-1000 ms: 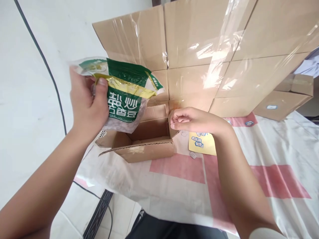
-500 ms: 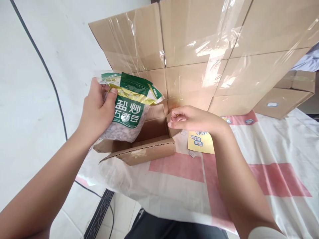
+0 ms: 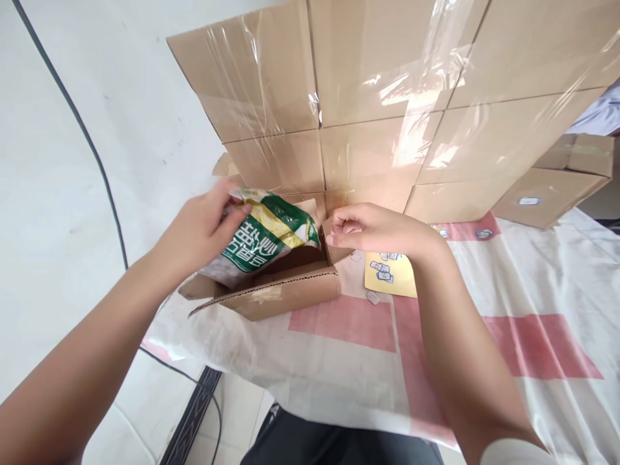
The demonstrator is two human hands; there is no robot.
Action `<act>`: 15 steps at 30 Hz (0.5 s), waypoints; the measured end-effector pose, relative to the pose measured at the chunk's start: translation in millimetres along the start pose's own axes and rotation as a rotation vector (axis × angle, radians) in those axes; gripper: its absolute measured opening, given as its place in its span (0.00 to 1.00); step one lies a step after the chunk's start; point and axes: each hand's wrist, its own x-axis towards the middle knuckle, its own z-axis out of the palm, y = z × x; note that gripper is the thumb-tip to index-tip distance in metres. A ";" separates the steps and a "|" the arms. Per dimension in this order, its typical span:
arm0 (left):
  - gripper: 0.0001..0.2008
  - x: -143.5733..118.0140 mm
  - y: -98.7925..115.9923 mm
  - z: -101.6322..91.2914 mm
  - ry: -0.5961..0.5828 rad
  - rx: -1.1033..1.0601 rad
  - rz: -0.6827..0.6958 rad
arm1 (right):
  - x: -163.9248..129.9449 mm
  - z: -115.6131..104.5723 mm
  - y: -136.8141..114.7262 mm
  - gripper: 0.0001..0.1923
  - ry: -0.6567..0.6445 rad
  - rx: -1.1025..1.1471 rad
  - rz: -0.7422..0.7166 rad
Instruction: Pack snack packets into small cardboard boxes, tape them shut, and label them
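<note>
Left hand (image 3: 201,229) gripping green snack bag (image 3: 259,237), lowered into open cardboard box (image 3: 285,294); right hand (image 3: 371,229), fingers curled, pinching box flap (image 3: 330,240).

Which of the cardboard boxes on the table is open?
The small brown cardboard box at the table's near-left edge, under the left hand with the green snack bag. The wrapped stacked cartons behind it are closed.

The left hand (image 3: 203,229) is lowering the green-and-white plastic snack bag (image 3: 261,239), tilting it flat, into the small open brown cardboard box (image 3: 285,294).
</note>
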 end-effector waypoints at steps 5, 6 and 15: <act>0.10 -2.6 5.5 21.7 -0.170 0.052 0.061 | -1.0 0.6 -1.6 0.15 -0.008 0.041 -0.012; 0.10 -2.5 6.8 27.3 -0.192 0.063 0.081 | -1.2 0.7 -1.7 0.15 -0.004 0.038 -0.001; 0.11 0.4 12.3 69.2 -0.379 0.096 0.208 | -0.5 -0.1 0.7 0.14 0.014 -0.014 0.053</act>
